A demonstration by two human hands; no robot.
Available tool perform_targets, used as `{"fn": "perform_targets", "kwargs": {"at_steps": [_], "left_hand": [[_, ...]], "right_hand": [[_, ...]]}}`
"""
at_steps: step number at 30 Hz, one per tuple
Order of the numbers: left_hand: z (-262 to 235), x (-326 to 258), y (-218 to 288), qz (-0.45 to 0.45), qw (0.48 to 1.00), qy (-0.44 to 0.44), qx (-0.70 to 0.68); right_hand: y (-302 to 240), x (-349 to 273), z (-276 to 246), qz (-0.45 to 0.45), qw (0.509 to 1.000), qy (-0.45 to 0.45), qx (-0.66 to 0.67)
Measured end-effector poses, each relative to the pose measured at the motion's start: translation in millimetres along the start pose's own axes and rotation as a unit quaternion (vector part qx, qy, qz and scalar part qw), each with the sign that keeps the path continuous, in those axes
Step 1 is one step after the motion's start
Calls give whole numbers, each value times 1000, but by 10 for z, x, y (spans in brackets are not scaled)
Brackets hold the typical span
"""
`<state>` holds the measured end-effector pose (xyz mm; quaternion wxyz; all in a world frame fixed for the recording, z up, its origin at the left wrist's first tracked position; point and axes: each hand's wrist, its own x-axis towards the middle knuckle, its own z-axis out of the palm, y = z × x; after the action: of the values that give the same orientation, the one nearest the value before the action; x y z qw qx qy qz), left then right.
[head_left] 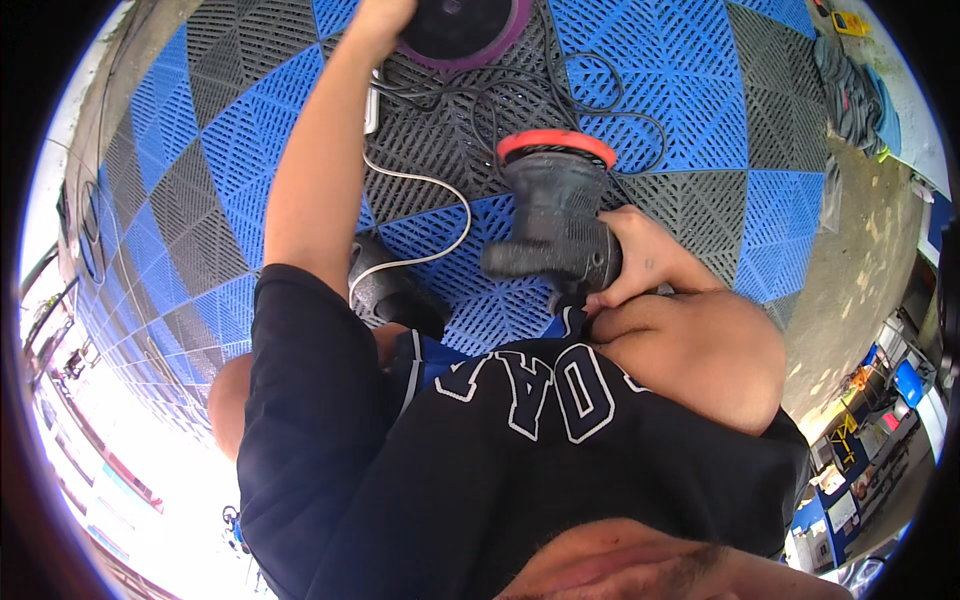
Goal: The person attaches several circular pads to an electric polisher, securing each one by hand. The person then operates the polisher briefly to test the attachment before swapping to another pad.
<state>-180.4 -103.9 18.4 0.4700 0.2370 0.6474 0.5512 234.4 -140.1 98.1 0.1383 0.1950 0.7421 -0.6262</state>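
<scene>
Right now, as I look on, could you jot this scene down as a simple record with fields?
Right hand: grips the black power tool
Tool's end: red-rimmed pad, toward the picture's top
Left hand: at the edge of the purple-rimmed dark disc; fingertips not clear
Cables: black cord, looped; white cable, curved
Floor: blue and dark grey slatted tiles

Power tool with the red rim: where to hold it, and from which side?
Probably the dark housing, at its near end, coming from the right: the red rim is at the far end, a stub juts left, and the right grip holds that side.
</scene>
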Motion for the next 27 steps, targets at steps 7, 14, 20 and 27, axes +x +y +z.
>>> {"fn": "perform_targets", "kwargs": {"at_steps": [7,14,20,27], "left_hand": [[-1300,-223,387,301,733,261,552],[-1426,-603,-527,187,955,114,200],[-976,-503,126,134,831,-211,-496],[-751,-424,386,60,939,-69,-330]], "right_hand": [[114,40,-66,-4,996,86,30],[199,98,-48,15,997,74,14],[153,240,-24,60,995,65,40],[245,241,-15,75,992,75,62]]}}
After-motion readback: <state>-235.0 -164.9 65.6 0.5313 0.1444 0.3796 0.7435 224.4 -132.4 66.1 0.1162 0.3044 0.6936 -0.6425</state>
